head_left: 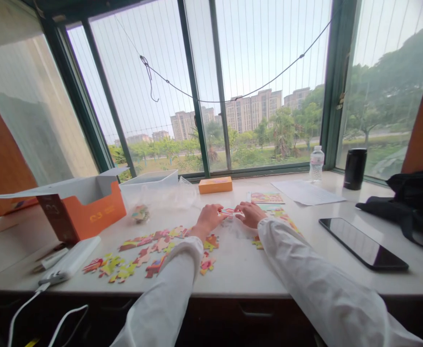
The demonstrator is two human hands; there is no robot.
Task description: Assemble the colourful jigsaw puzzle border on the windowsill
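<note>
Both hands meet over the middle of the white table. My left hand point(210, 219) pinches one end of a small red-and-white puzzle piece point(228, 211). On its other side, the bent fingers of my right hand point(249, 213) grip the same piece; its outline is partly covered. Loose jigsaw pieces point(160, 244) in pink, yellow and red lie flat left of my left hand, with a few pieces point(207, 264) near its wrist. More jigsaw pieces point(285, 219) lie beyond and partly behind my right forearm. A colourful picture card point(267, 198) rests just past my right hand.
At left stand an orange open box point(102, 212), a clear plastic bin point(153, 177), a bagged pile of pieces point(141, 213) and a white power bank point(70, 260). Toward the window are a small orange box point(215, 185), paper point(307, 192), a water bottle point(316, 164) and a black tumbler point(355, 168). A tablet point(363, 243) lies right.
</note>
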